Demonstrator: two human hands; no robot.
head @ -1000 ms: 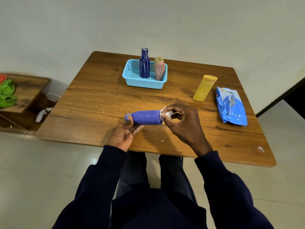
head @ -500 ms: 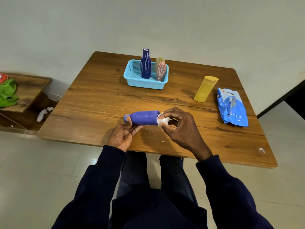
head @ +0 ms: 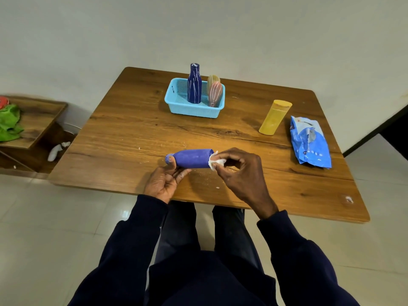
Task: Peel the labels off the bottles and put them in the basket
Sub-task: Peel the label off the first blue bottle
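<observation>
A purple plastic bottle (head: pixel 192 159) is held lying on its side above the near part of the wooden table (head: pixel 132 133), its neck gripped by the left hand (head: pixel 164 181). A crumpled white label scrap (head: pixel 215 161) at the bottle's base is pinched by the right hand (head: pixel 239 171). At the far side, a light-blue plastic basket (head: pixel 194 110) is seen, with two bottles standing in it.

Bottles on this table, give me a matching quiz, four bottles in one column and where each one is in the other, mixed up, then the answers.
Column one:
1. purple bottle
2. dark blue bottle
3. yellow bottle
4. pink bottle

Column two:
A. upright on the table, beside the blue packet
B. upright at the middle of the basket
C. on its side, held in both hands
D. leaning at the basket's right end

Pairs: 1-C, 2-B, 3-A, 4-D
</observation>
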